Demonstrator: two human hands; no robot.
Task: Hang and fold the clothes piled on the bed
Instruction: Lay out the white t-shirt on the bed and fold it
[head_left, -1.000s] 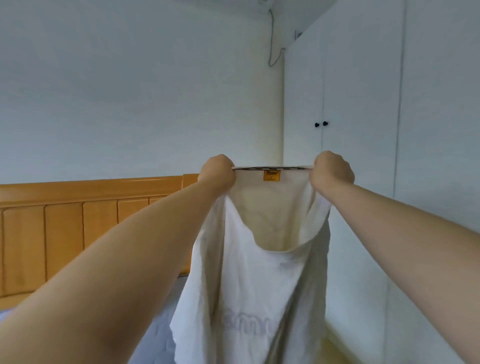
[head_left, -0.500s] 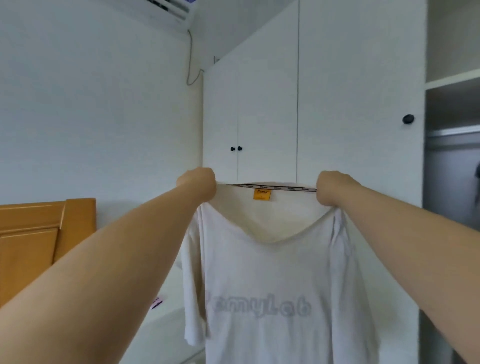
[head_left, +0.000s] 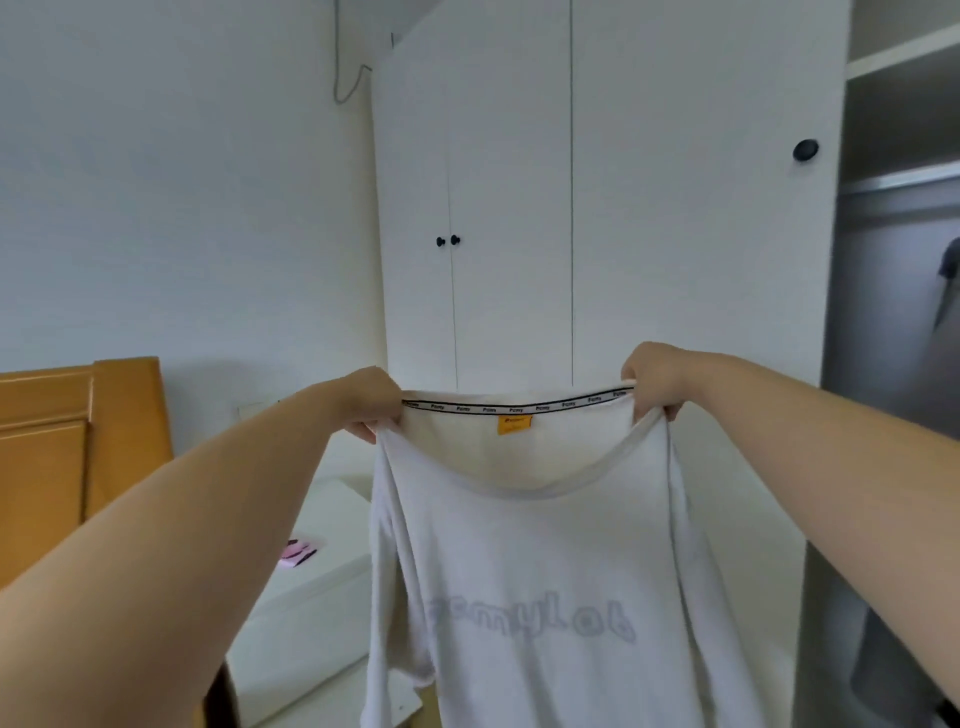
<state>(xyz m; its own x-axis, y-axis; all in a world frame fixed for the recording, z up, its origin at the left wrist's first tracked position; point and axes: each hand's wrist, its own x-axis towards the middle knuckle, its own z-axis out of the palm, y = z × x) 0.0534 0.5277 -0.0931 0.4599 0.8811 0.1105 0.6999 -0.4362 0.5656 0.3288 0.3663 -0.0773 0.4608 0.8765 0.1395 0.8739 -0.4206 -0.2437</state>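
Note:
A white T-shirt (head_left: 545, 561) hangs in the air in front of me, held up by its neckline, which carries a black printed tape and an orange label. Faint grey lettering shows through the chest. My left hand (head_left: 371, 402) grips the left end of the collar. My right hand (head_left: 654, 376) grips the right end, a little higher. The collar is stretched wide between both fists and the shirt's lower hem runs out of view.
White wardrobe doors (head_left: 509, 208) with small black knobs stand straight ahead. An open wardrobe bay (head_left: 904, 312) with a rail and a dark hanging garment is at the right. A wooden headboard (head_left: 67, 447) is at the left, with a white nightstand (head_left: 317, 587) beside it.
My view has swung right from the headboard toward the wardrobe. The shirt has opened out from a bunched drape to hang flat, and my hands have spread the collar wider.

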